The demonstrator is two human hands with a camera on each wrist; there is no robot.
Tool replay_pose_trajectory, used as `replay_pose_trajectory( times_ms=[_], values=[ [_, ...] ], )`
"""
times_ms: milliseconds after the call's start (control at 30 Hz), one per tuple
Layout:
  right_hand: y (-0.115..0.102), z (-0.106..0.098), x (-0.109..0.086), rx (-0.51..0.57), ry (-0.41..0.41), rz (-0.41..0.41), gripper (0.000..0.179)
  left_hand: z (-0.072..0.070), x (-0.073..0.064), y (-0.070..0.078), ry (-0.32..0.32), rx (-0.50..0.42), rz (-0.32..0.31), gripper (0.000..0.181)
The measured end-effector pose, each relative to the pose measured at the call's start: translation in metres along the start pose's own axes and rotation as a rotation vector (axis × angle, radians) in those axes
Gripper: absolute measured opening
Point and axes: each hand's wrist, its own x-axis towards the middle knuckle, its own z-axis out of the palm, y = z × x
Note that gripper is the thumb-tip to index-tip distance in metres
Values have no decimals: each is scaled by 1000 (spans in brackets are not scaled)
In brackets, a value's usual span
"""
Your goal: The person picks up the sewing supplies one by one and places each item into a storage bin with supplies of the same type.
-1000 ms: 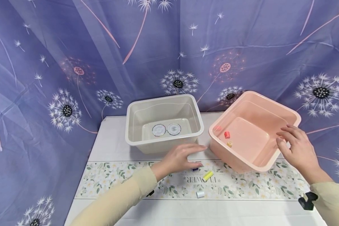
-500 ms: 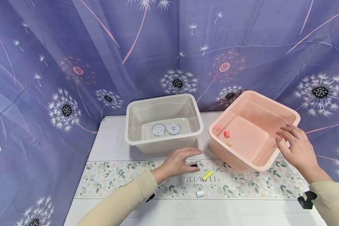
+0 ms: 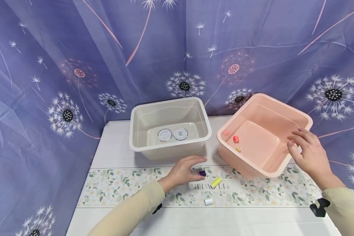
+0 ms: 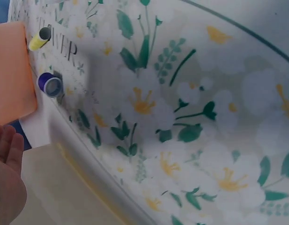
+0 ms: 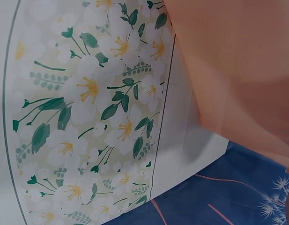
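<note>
My left hand is spread around a dark purple thread spool on the table, with a gap showing between thumb and fingers. In the left wrist view the purple spool lies apart from the hand. A yellow thread spool lies just right of it, and a white spool sits nearer the front. My right hand rests at the right rim of the pink basin, fingers loosely bent over it. Inside that basin are a red spool and a tan spool.
A grey basin stands to the left, holding two round pin wheels. A floral strip runs across the white table. Behind hangs a purple dandelion curtain.
My left hand has drawn slightly back to the left, so more of the purple spool shows. The right hand keeps its place at the basin rim.
</note>
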Motion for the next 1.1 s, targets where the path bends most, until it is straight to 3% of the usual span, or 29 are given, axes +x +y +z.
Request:
replay_pose_trajectory(
  times_ms=[400, 767, 1100],
  values=[
    [-1, 0, 2, 0, 8, -4, 37, 18, -1, -16, 22, 25, -40, 73],
    [-1, 0, 1, 5, 12, -5, 38, 28, 1, -21, 39, 33, -30, 61],
    [-2, 0, 1, 15, 23, -6, 36, 35, 3, -22, -13, 45, -95, 48]
  ],
)
